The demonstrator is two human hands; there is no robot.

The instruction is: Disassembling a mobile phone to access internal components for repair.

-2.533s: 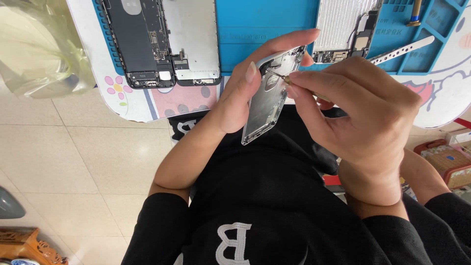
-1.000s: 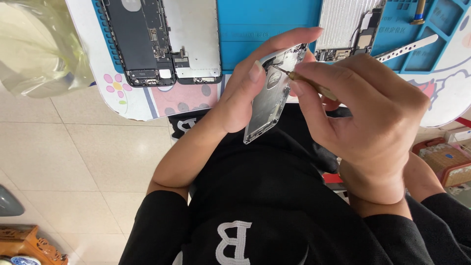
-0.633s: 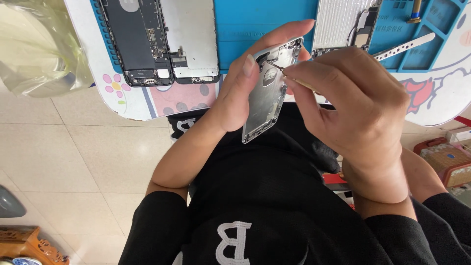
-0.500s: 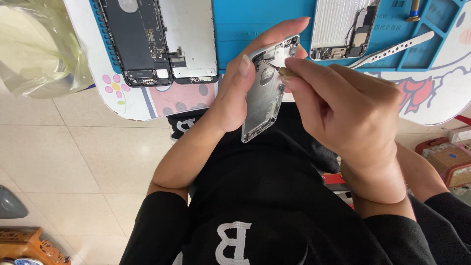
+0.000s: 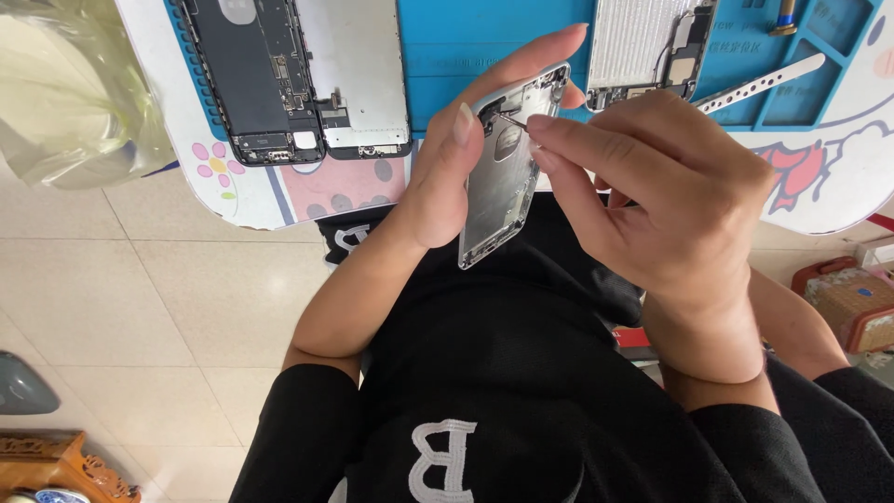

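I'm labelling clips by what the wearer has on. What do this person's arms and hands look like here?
Both arms wear black sleeves pushed up near the elbows, leaving the forearms bare. The left hand and right hand are bare: no gloves, rings or watch visible. The left thumbnail is fairly long. The black top carries a white letter.

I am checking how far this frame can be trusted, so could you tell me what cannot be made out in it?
Head view only:
- The thin tool in the right hand: its handle is hidden by the fingers, its tip too small to identify.
- The phone housing: its left edge is covered by the left hand.
- The opened phone on the blue mat: cut off by the top edge.
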